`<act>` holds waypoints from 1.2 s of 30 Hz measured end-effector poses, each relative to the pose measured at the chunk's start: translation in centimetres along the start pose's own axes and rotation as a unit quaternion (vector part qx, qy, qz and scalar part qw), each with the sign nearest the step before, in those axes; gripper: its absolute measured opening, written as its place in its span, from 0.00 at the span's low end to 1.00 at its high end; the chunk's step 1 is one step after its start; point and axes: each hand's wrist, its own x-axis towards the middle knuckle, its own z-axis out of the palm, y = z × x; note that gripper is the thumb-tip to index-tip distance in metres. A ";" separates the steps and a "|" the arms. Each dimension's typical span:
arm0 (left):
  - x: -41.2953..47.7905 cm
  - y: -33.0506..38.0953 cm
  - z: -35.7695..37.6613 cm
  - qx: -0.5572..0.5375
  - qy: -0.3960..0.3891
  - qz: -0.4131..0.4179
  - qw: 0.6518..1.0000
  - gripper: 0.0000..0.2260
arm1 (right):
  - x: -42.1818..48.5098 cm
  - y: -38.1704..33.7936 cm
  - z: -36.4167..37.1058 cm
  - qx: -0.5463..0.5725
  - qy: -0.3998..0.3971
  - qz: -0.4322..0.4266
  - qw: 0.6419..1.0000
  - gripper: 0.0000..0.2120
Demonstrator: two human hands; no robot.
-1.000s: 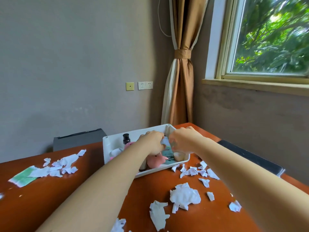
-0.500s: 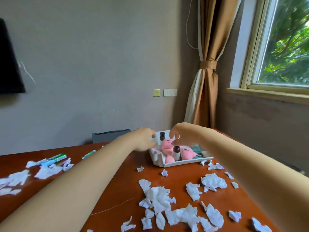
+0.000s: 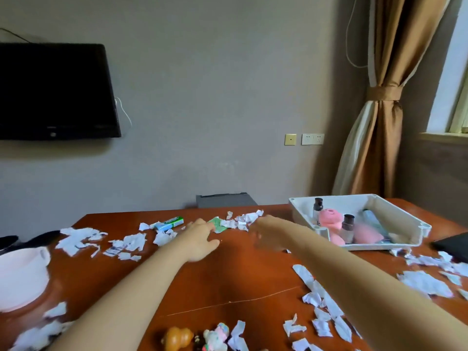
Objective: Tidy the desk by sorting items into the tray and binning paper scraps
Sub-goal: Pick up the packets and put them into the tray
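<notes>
Blur smears the right hand [image 3: 264, 233], its grip unreadable, while the frame's edges crop a pink bowl [image 3: 22, 277] and small figurines [image 3: 197, 338].

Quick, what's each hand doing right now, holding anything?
Left hand: open, holding nothing.
Right hand: motion-blurred, cannot tell.

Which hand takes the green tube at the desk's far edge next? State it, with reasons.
Left, probably. The left hand lies close beside the green tube, fingers relaxed. The right hand sits farther right and would have to cross over it.
</notes>
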 end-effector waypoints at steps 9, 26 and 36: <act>1.0 -6.6 5.2 0.092 0.046 -0.098 0.990 0.30 | 6.9 -4.0 7.2 -0.037 0.063 -0.033 0.997 0.24; 7.5 -12.3 6.0 0.042 0.203 -0.192 0.959 0.26 | 11.8 -5.2 9.7 0.087 0.162 -0.046 0.982 0.23; 7.0 -12.1 5.9 0.081 0.236 -0.127 0.960 0.20 | 11.6 -5.1 9.8 0.077 0.224 -0.060 0.970 0.18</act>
